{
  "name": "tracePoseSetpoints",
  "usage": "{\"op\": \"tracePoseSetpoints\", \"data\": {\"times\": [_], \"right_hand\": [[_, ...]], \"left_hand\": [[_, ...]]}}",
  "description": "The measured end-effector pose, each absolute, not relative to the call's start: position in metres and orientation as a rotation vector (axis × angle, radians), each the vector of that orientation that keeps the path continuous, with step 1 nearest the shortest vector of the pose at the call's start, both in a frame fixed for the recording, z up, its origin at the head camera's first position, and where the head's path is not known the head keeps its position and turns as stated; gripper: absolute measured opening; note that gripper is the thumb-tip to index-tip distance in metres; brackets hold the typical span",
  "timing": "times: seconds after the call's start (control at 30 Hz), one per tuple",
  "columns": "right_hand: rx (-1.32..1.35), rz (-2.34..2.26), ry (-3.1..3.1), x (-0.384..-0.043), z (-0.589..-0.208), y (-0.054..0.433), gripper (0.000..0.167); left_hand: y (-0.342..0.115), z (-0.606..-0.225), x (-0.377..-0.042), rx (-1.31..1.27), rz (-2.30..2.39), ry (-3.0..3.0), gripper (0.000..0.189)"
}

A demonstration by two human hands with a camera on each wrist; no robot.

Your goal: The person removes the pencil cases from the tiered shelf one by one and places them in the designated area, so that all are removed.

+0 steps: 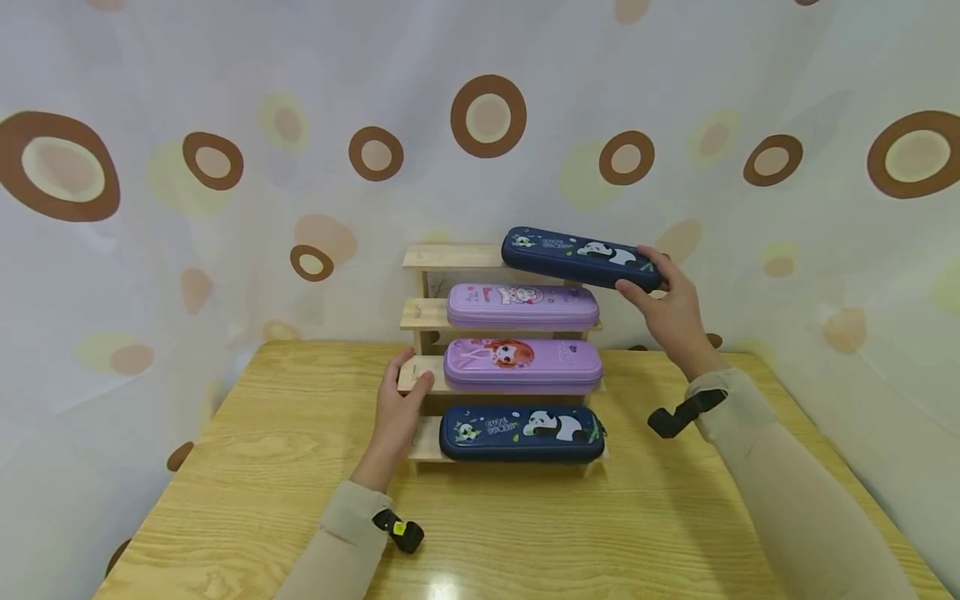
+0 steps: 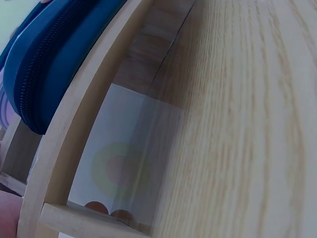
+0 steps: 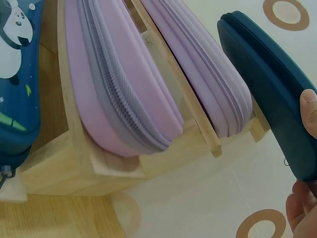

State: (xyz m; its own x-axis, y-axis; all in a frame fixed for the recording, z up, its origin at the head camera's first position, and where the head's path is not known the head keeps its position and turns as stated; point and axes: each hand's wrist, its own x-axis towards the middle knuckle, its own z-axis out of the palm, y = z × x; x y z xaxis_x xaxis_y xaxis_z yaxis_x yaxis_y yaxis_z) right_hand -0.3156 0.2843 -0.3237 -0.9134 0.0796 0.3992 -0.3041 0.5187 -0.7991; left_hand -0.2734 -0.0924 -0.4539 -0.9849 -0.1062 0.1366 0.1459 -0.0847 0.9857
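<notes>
My right hand [image 1: 673, 312] pinches the right end of a dark blue panda pencil case [image 1: 577, 257], tilted across the top step of a wooden stepped rack [image 1: 450, 256]. In the right wrist view, thumb and fingers grip this pencil case [image 3: 272, 94] at its end. My left hand [image 1: 397, 404] rests at the left edge of the rack's third step from the top, fingers against the wood. Below the top step lie a lilac pencil case [image 1: 523, 307], a purple one with a red-haired girl [image 1: 522, 365] and another dark blue panda pencil case [image 1: 522, 433], one per step.
The rack stands on a wood-grain table [image 1: 480, 525]. Behind it hangs a pale curtain [image 1: 420, 75] with brown ring patterns, which also runs along both sides. A small black device [image 1: 686, 412] is strapped on each wrist.
</notes>
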Motion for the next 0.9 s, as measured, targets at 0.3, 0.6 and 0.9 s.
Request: {"op": "tracePoseSetpoints", "data": {"times": [0.3,0.6,0.9], "right_hand": [[0.132,1.365,-2.311,-0.298,-0.327,0.307,0.064],[0.056,1.365,-2.308,-0.280,-0.331,0.331,0.064],[-0.013,1.354,-2.313,-0.256,-0.338,0.357,0.063]], "left_hand": [[-0.094,-0.454,-0.275,-0.037,-2.193,-2.008,0.055],[-0.093,-0.441,-0.267,-0.051,-2.185,-2.030,0.055],[-0.090,-0.428,-0.254,-0.040,-2.161,-2.038,0.054]]}}
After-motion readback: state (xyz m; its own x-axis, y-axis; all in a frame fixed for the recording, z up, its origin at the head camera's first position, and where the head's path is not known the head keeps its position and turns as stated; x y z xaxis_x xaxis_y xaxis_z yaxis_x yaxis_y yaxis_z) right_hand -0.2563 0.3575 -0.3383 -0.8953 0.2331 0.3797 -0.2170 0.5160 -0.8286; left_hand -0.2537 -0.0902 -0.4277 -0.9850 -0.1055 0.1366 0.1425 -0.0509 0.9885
